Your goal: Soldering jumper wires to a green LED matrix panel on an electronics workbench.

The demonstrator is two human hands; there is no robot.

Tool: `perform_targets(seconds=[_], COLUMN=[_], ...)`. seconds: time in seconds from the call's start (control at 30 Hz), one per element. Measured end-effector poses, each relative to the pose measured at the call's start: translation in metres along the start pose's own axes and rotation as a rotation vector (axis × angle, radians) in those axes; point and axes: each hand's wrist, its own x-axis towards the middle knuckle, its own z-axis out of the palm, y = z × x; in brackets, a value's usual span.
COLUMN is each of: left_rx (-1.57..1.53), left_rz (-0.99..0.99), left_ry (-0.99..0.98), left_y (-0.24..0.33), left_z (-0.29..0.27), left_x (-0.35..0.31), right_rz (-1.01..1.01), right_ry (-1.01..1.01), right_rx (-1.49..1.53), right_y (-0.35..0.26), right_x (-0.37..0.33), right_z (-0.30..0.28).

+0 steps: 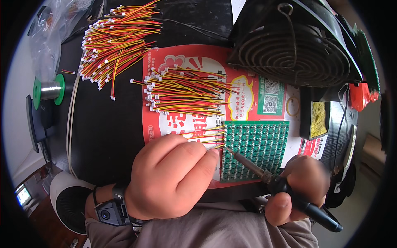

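Observation:
A green circuit board [258,151], covered in a grid of small repeated circuits, lies on a red and white printed sheet. My left hand [169,182] is closed at the board's left edge, thumb and forefinger pinching a thin red-and-yellow wire lead [219,146]. Several other leads [209,134] run from the board's left edge toward that hand; their far ends are hidden behind it. My right hand [306,184] grips the black handle of a soldering iron [250,166]. Its tip is at the board's left edge, close to the pinched wire; whether it touches is too small to tell.
Loose wire leads with white connectors [186,91] lie behind the board, with a larger pile [120,45] at far left. A solder spool [50,89] stands left. A black fan [293,53] rises back right, near a yellow sponge [319,119] in a black holder.

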Motion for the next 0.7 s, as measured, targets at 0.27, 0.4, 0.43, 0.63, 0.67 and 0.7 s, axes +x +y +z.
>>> perform_targets(seconds=[0.27, 0.4, 0.43, 0.63, 0.67, 0.7], left_rx=[0.006, 0.011, 0.008, -0.002, -0.002, -0.002], left_rz=[0.009, 0.005, 0.006, -0.002, -0.003, -0.005], left_ry=[0.022, 0.030, 0.030, 0.027, 0.023, 0.020], left_y=[0.0014, 0.0015, 0.0016, 0.0021, 0.0023, 0.0027], left_z=[0.0016, 0.0026, 0.0024, 0.0023, 0.0020, 0.0015], left_x=[0.0000, -0.0007, -0.0005, 0.0003, 0.0006, 0.0009], right_rz=[-0.012, -0.015, -0.019, -0.024, -0.025, -0.025], right_ry=[-0.022, -0.017, -0.014, -0.031, -0.030, -0.030], right_rx=[-0.021, -0.021, -0.023, -0.007, -0.006, -0.005], right_y=[0.0001, 0.0005, 0.0006, 0.0008, 0.0008, 0.0009], right_x=[0.0009, 0.0004, 0.0001, 0.0022, 0.0022, 0.0022], right_z=[-0.0010, -0.0001, -0.0001, 0.0001, 0.0000, 0.0000])
